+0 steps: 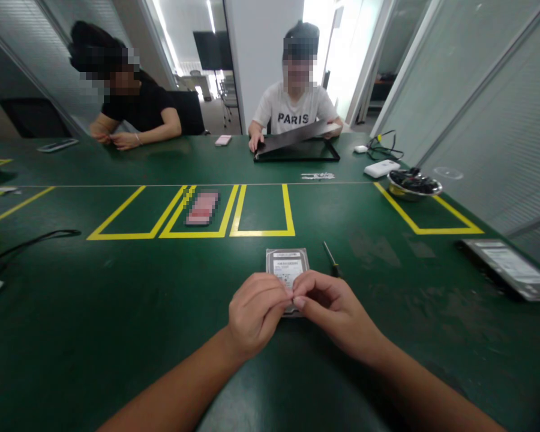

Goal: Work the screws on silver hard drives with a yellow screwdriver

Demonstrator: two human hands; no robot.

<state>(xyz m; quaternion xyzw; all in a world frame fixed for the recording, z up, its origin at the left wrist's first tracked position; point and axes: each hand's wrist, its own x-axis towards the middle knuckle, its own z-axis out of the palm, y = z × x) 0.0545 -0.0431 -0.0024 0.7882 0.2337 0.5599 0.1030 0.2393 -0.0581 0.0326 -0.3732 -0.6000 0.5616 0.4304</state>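
A silver hard drive (288, 259) with a white label lies flat on the green table in front of me. Over its near half, my left hand (258, 309) and my right hand (326, 303) meet, fingertips pinched together. Whatever sits between those fingertips is too small or too hidden to name. Just beyond my right hand lies a screwdriver (330, 257), its shaft pointing away and its handle partly covered by the hand.
Yellow tape frames (263, 233) mark the table, one holding a pink phone (202, 208). To the right are a larger drive (515, 267), a metal bowl (414, 192) of dark items and a white box (381, 168). Across sit two people, one handling a black panel (297, 138).
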